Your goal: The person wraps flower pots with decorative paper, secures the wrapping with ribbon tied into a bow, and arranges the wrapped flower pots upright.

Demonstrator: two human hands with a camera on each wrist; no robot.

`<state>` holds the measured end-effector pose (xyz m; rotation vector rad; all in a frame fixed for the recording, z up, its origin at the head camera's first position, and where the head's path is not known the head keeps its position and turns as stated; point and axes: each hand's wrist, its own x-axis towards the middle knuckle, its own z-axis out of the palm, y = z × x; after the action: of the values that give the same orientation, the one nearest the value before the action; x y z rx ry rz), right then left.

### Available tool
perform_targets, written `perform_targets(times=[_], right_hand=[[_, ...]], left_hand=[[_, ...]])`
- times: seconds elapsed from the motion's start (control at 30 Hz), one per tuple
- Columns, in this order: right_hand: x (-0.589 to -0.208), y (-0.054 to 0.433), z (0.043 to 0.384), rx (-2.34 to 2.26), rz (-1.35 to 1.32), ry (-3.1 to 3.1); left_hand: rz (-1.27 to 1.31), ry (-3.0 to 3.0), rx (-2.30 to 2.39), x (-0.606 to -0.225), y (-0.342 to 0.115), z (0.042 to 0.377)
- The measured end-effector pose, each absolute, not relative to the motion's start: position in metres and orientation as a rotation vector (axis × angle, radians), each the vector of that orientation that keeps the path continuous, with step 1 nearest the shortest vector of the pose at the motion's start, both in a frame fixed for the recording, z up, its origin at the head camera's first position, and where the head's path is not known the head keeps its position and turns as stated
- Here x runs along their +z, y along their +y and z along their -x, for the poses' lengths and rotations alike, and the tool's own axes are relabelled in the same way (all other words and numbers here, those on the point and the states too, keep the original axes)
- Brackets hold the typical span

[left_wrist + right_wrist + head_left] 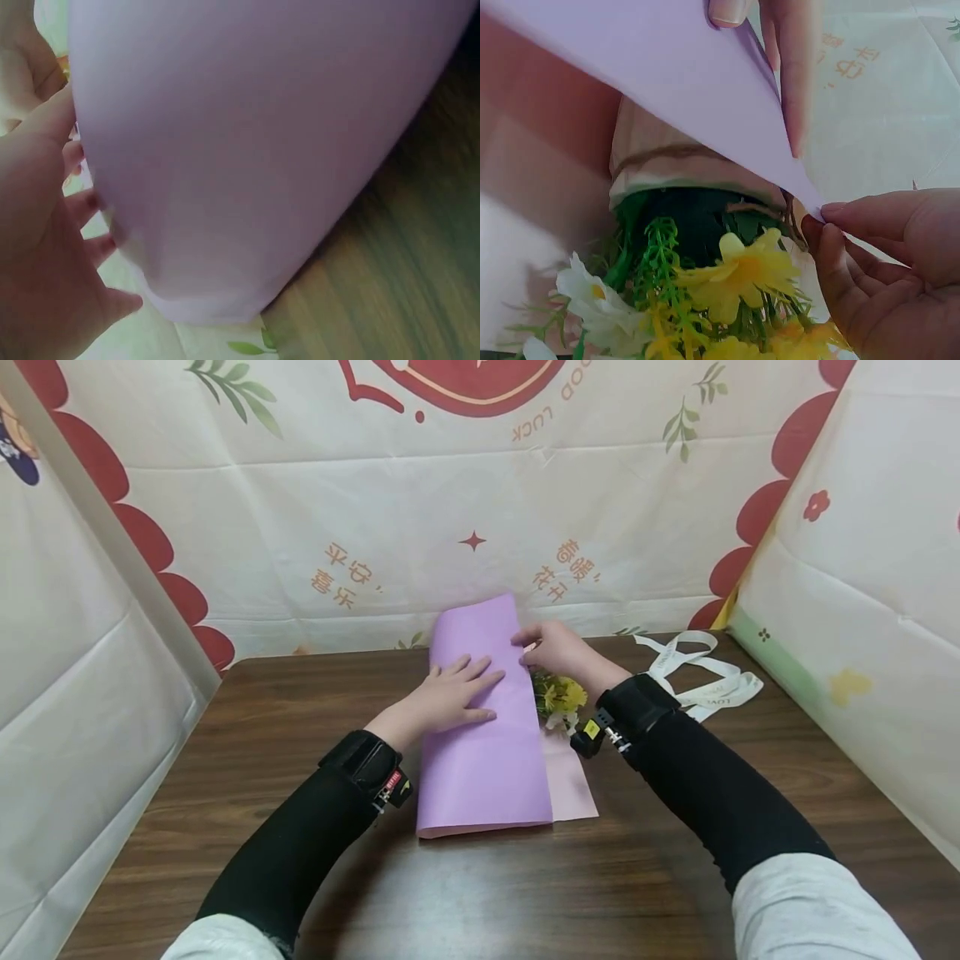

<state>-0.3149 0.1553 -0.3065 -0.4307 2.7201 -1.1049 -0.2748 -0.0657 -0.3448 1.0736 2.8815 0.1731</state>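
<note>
A sheet of wrapping paper (480, 768), purple on its outer face and pink inside, is folded over on the table. My left hand (450, 697) rests on the purple face with its fingers spread. At the paper's right edge my right hand (558, 652) pinches the border between thumb and fingers, as the right wrist view shows closely. Under the fold, yellow flowers (739, 274) and a white flower (596, 300) stick out of a pale pot (664, 169) with twine round it. The purple flap hides part of the pot.
White printed ribbon (712, 685) lies loosely looped at the table's back right. A patterned cloth backdrop (420, 527) stands behind the brown wooden table (315, 718), with white cloth walls at both sides.
</note>
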Motion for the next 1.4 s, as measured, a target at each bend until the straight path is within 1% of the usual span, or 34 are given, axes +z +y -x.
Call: perform_targets(times=[0.33,0.67,0.83,1.4], right_hand=[[-0.300,0.158,0.325,-1.027,0.494,2.729],[-0.301,0.155,0.330,-0.892,0.599,2.777],[-0.304,0.152,0.329,-0.889,0.610,2.748],[-0.308,0.153,0.328,-0.854,0.624,2.756]], left_hand=[[-0.974,2.933,0.189,-0.349,-0.052,0.272],[-1.067,2.985,0.213,-0.357,-0.060,0.284],[-1.133,2.947,0.190,-0.358,-0.063,0.285],[-1.112,2.970,0.150,-0.360,-0.064,0.280]])
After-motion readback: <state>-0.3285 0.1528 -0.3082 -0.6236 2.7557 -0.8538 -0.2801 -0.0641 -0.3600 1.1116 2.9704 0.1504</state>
